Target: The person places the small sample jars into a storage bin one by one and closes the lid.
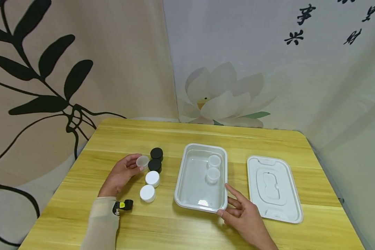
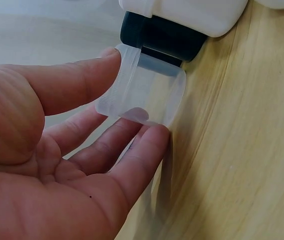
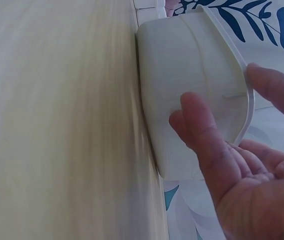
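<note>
My left hand (image 1: 121, 174) pinches a small clear plastic jar (image 1: 142, 161) between thumb and fingertips, at the left end of a group of small jars. In the left wrist view the clear jar (image 2: 157, 92) lies on its side against a black jar (image 2: 162, 37), its ribbed band by my thumb. Right of it stand two black-lidded jars (image 1: 156, 153) and two white-lidded jars (image 1: 148, 193). My right hand (image 1: 245, 218) holds the near right corner of a white plastic tub (image 1: 182, 180), thumb and index finger at its rim (image 3: 244, 75). Two translucent jars (image 1: 213, 175) sit inside the tub.
A white lid (image 1: 275, 191) lies flat on the wooden table (image 1: 162, 229), right of the tub. Behind the table's far edge hangs a printed curtain (image 1: 137, 69). A black wrist camera (image 1: 123, 206) is strapped on the left sleeve.
</note>
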Motion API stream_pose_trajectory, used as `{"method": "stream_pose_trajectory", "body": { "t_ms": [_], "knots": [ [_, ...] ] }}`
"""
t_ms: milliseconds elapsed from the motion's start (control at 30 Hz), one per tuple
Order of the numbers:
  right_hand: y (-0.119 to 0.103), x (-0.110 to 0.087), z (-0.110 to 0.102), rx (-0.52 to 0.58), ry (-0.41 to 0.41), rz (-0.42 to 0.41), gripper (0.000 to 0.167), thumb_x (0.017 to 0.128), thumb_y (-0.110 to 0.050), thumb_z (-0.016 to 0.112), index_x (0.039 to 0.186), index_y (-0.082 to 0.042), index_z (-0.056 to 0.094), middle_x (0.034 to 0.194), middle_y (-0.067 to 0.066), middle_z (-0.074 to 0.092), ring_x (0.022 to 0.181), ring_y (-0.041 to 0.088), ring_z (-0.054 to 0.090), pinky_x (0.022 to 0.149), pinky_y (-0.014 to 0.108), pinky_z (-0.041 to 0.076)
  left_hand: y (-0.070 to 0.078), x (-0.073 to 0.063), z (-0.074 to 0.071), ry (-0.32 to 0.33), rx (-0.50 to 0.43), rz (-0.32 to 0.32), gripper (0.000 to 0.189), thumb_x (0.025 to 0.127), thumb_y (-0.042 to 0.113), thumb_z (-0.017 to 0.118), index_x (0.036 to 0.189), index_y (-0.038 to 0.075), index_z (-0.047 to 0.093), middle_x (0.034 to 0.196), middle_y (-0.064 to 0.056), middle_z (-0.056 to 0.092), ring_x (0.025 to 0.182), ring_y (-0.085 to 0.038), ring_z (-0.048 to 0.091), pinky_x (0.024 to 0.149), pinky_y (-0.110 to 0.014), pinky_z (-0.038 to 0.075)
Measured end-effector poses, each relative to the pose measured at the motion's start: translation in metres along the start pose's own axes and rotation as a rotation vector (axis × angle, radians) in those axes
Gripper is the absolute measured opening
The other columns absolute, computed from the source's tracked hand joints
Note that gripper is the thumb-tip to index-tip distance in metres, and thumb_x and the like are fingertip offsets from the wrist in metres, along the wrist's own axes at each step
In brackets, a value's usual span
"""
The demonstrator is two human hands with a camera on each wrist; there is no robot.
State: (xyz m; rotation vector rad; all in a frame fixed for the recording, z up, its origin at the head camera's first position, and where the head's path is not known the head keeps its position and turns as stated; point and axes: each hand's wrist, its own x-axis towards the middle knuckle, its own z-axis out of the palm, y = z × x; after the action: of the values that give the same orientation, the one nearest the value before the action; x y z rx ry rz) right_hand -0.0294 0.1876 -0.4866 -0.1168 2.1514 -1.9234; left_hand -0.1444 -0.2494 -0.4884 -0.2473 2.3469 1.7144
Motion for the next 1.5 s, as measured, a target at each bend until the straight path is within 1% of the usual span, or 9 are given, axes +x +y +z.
{"method": "stream_pose_trajectory", "body": {
  "t_ms": [467,700,767,933,1000,1133,1233,1333,1500],
  "knots": [
    [0.001,0.001,-0.001,-0.008,0.005,-0.003,0.083,0.089,-0.011,0.086,0.161,-0.018,0.044,0.139,0.034,0.063,0.113,0.038,0.075,0.075,0.036,0.066,-0.005,0.004,-0.001,0.009,-0.009,0.011,0.058,0.102,0.010,0.071,0.155,0.006,0.048,0.156,-0.023,0.052,0.142,-0.038,0.052,0.090,-0.013,0.052],
    [0.000,0.001,-0.001,0.009,-0.006,0.006,0.084,0.090,-0.011,0.085,0.162,-0.017,0.042,0.140,0.033,0.063,0.114,0.038,0.074,0.076,0.039,0.066,-0.005,-0.002,-0.010,0.027,0.005,0.025,0.059,0.101,0.012,0.072,0.155,0.008,0.049,0.156,-0.021,0.053,0.142,-0.036,0.053,0.092,-0.015,0.052],
    [0.000,0.001,-0.001,0.011,-0.008,0.007,0.084,0.090,-0.010,0.085,0.162,-0.017,0.042,0.140,0.033,0.063,0.114,0.038,0.074,0.076,0.039,0.066,-0.002,-0.005,-0.013,0.041,0.022,0.028,0.060,0.101,0.014,0.073,0.156,0.009,0.048,0.157,-0.020,0.053,0.142,-0.036,0.052,0.098,-0.020,0.051],
    [0.001,0.001,-0.001,0.009,-0.007,0.004,0.084,0.090,-0.010,0.085,0.162,-0.016,0.042,0.140,0.033,0.063,0.115,0.039,0.074,0.076,0.036,0.066,0.009,-0.010,-0.017,0.055,0.049,0.044,0.063,0.102,0.017,0.073,0.158,0.009,0.045,0.158,-0.020,0.052,0.144,-0.037,0.051,0.099,-0.018,0.049],
    [0.001,0.001,-0.002,0.009,-0.007,0.004,0.084,0.090,-0.010,0.085,0.162,-0.016,0.042,0.140,0.033,0.063,0.114,0.038,0.074,0.076,0.037,0.066,0.014,-0.012,-0.017,0.050,0.036,0.058,0.063,0.102,0.016,0.073,0.158,0.008,0.045,0.158,-0.021,0.051,0.145,-0.038,0.050,0.093,-0.012,0.049],
    [0.001,0.001,-0.002,0.008,-0.007,0.002,0.084,0.090,-0.010,0.085,0.162,-0.017,0.042,0.140,0.033,0.063,0.114,0.037,0.075,0.075,0.037,0.066,0.027,-0.018,-0.013,0.040,0.024,0.090,0.063,0.102,0.015,0.073,0.157,0.007,0.045,0.157,-0.021,0.051,0.146,-0.039,0.049,0.092,-0.011,0.051],
    [0.001,0.001,-0.002,0.006,-0.006,0.003,0.085,0.090,-0.011,0.085,0.162,-0.017,0.042,0.140,0.033,0.063,0.112,0.032,0.076,0.075,0.038,0.066,0.040,-0.022,-0.005,0.021,0.035,0.117,0.061,0.101,0.017,0.074,0.156,0.009,0.048,0.155,-0.019,0.053,0.145,-0.038,0.050,0.093,-0.013,0.052],
    [0.000,0.001,-0.001,0.001,-0.002,0.006,0.085,0.089,-0.011,0.085,0.162,-0.017,0.042,0.140,0.033,0.063,0.107,0.023,0.078,0.076,0.037,0.066,0.054,-0.026,0.006,-0.007,0.051,0.148,0.060,0.101,0.018,0.075,0.154,0.010,0.050,0.153,-0.017,0.056,0.143,-0.037,0.052,0.098,-0.021,0.053],
    [-0.002,0.000,-0.001,0.002,-0.002,0.009,0.085,0.089,-0.012,0.086,0.162,-0.019,0.043,0.141,0.033,0.063,0.104,0.016,0.079,0.077,0.037,0.066,0.074,-0.031,0.024,-0.055,0.056,0.181,0.055,0.100,0.017,0.075,0.151,0.015,0.054,0.149,-0.012,0.060,0.142,-0.033,0.054,0.113,-0.047,0.048]
  ]
}}
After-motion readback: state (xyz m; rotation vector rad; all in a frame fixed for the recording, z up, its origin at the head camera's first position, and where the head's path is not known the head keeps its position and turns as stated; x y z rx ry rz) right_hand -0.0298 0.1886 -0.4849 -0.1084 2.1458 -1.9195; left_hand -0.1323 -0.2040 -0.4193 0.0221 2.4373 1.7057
